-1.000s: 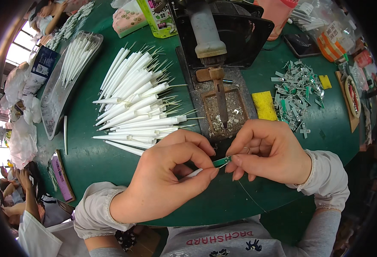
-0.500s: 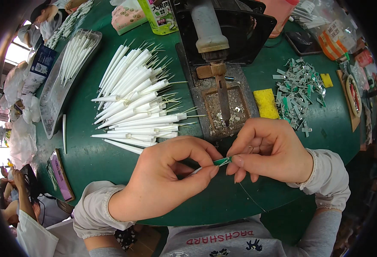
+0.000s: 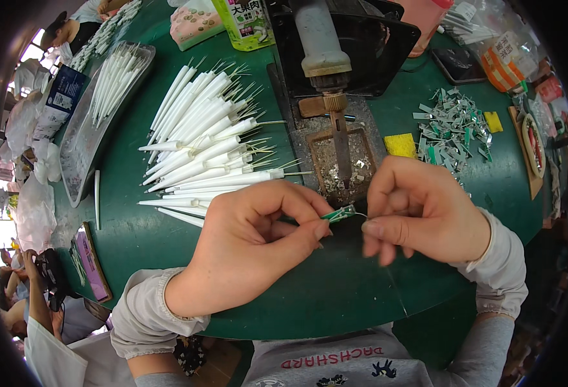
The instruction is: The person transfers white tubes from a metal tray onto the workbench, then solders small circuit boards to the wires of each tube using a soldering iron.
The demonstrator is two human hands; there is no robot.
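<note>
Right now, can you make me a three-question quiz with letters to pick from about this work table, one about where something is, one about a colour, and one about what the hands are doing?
1. Where is the heap of white pointed sticks?
A. left of the hands
B. on the floor
C. in a jar

2. What colour is the table?
A. red
B. green
C. white

3. How is the small green piece held?
A. lying loose
B. pinched by the left hand, with the right hand at its wire end
C. taped down

Answers: 1 A, the heap lies on the table's left part. 2 B, bare green shows around everything. 3 B, fingertips close on it.
</note>
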